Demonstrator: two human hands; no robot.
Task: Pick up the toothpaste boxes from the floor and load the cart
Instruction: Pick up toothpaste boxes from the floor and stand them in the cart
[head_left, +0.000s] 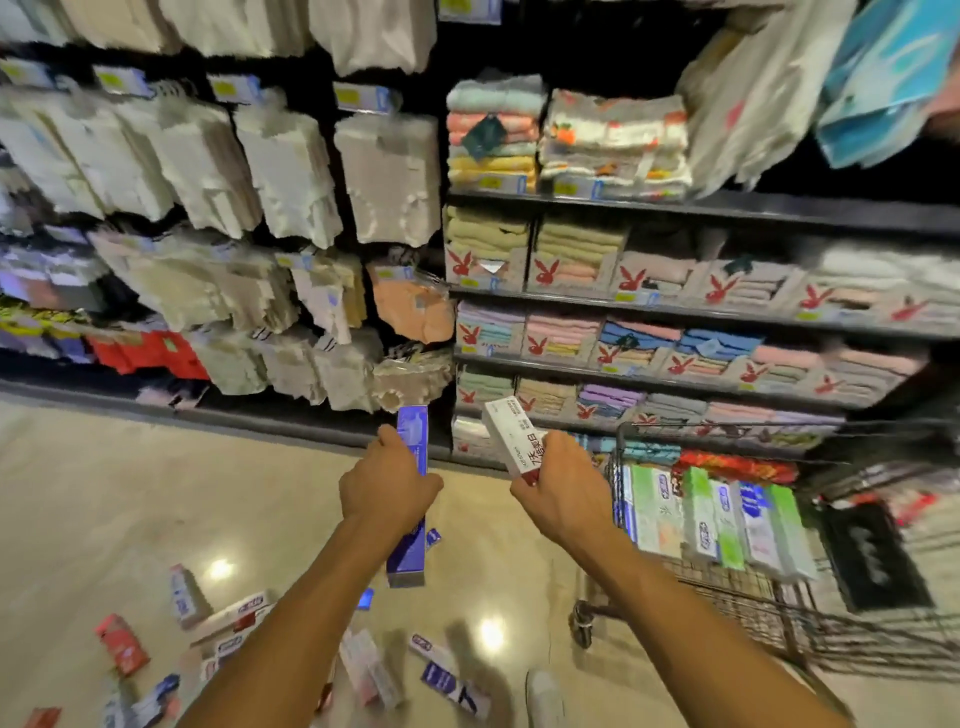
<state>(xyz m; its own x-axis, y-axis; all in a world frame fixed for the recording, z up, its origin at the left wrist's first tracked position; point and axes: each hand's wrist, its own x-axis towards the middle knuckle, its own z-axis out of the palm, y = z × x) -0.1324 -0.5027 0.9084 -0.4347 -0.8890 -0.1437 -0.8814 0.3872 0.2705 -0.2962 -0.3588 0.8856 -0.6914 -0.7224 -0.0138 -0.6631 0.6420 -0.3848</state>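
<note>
My left hand (387, 486) is shut around a long blue toothpaste box (409, 551) held upright in front of me. My right hand (558, 491) grips a white toothpaste box with red print (511, 434), tilted up to the left. Both boxes are in the air, just left of the wire shopping cart (737, 597). Several toothpaste boxes stand packed in the cart (711, 514). Loose boxes lie scattered on the floor below my arms, among them a red one (122, 644), a white and blue one (449, 680) and a white one (231, 618).
Store shelves with folded towels (597, 291) rise behind the cart. Hanging packaged goods (291, 171) fill the rack at left. The shiny beige floor (130, 499) stretches left. My white shoe (543, 699) shows near the bottom edge, beside a cart wheel (582, 626).
</note>
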